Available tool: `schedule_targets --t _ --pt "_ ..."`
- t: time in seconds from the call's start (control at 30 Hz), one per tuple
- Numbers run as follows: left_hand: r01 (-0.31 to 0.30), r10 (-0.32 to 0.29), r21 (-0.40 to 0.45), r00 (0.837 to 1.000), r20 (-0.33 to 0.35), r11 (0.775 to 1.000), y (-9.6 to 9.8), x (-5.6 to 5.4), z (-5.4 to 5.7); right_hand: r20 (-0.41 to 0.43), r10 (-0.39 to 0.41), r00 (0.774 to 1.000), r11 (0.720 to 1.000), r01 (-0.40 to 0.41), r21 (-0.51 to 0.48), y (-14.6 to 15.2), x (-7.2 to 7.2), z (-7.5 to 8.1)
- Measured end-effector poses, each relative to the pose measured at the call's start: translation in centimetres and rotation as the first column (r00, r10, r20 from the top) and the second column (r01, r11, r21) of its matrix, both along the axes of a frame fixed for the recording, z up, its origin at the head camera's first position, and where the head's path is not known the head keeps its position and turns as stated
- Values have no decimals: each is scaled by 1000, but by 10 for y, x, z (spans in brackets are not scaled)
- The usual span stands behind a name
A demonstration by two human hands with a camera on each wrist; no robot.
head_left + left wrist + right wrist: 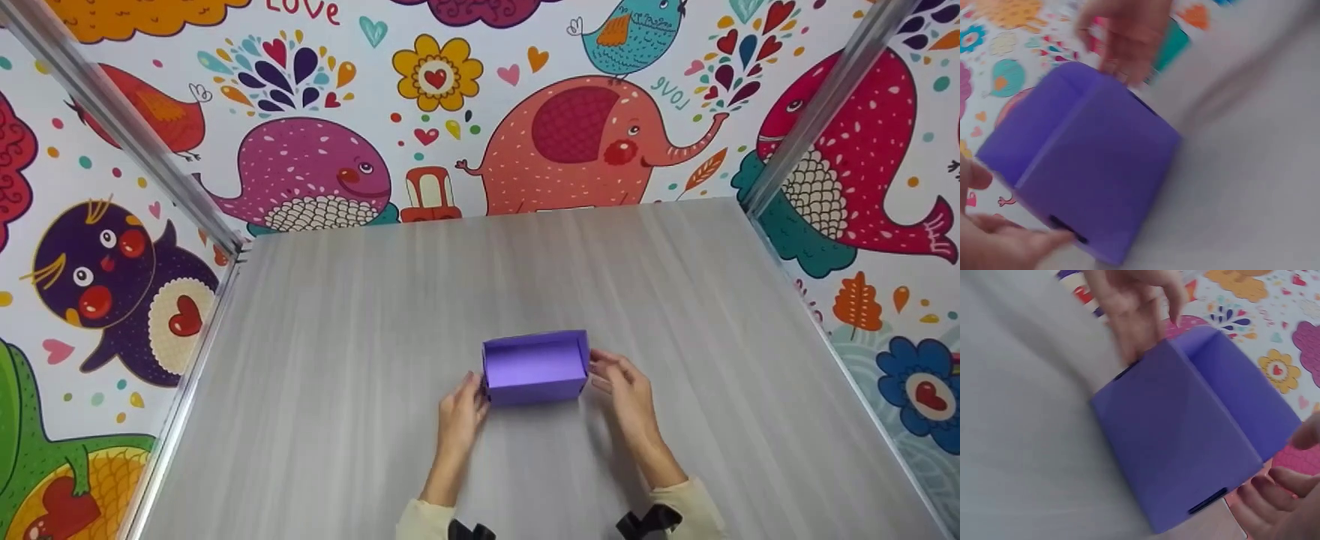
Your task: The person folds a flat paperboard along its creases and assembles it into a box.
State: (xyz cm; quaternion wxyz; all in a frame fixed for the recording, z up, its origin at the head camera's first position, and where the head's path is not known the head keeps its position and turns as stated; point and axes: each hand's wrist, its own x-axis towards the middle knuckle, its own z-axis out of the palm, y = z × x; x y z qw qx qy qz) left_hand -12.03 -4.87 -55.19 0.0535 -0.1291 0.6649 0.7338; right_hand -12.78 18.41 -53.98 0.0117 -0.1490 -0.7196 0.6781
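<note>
A purple open-topped box (537, 393) sits on the grey table in the head view, its inside bare. My left hand (456, 420) is at the box's left end, fingers fairly straight and touching its side. At the opposite end is my right hand (630, 394), with loosely bent fingers beside the wall; whether they touch it I cannot tell. In the left wrist view, the purple box (1100, 163) shows a dark slot near each end of its front wall. The right wrist view has the right hand's thumb close to the rim of the box (1174, 433).
The grey wood-grain table (360, 337) spreads around the box. A wall printed with cartoon animals (435, 150) stands behind it, with more printed panels at both sides. Metal frame posts (135, 127) rise at the back corners. Black straps (649, 519) sit on both wrists.
</note>
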Motion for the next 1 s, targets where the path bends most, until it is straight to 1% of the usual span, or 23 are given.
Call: schedule_targets --t 0.03,0.07,0.1,0.17,0.2,0.27,0.33,0.4,0.43,0.5,0.6,0.7,0.77,1.0 --pt "50 -55 64 996 73 997 -3 -5 6 29 25 999 999 -23 -48 2 -3 4" --pt "102 -118 123 985 128 987 -6 -10 11 53 56 997 995 -51 -89 4 -6 8" --pt "150 -179 171 969 170 974 -9 -16 16 78 92 993 990 -83 -115 5 -10 12" --pt "246 -293 217 930 221 945 -14 -25 23 123 178 976 977 -160 -143 8 -17 18" --pt "284 -334 221 913 235 933 -16 -30 26 146 217 965 970 -196 -143 10 -20 21" --pt "329 -379 215 888 262 919 -18 -37 31 179 278 944 958 -258 -126 11 -27 25" --pt "360 -402 193 873 274 913 -17 -43 34 207 308 928 951 -293 -103 12 -33 29" --pt "376 -412 175 868 277 910 -16 -47 36 228 316 921 949 -305 -81 11 -37 30" --pt "382 -417 173 866 274 908 -15 -48 36 234 312 921 950 -304 -68 10 -39 30" --pt "386 -423 179 866 267 905 -13 -50 37 248 288 925 957 -287 -44 9 -41 31" --pt "378 -418 189 869 265 906 -14 -50 37 257 244 935 969 -248 -19 8 -43 29" --pt "370 -412 196 871 268 908 -15 -51 36 252 216 943 975 -220 -14 8 -43 27" --pt "366 -409 196 872 270 910 -16 -52 35 249 214 945 976 -216 -19 8 -42 26" --pt "400 -427 159 876 225 903 -23 -49 33 231 214 949 977 -209 -47 10 -38 23"
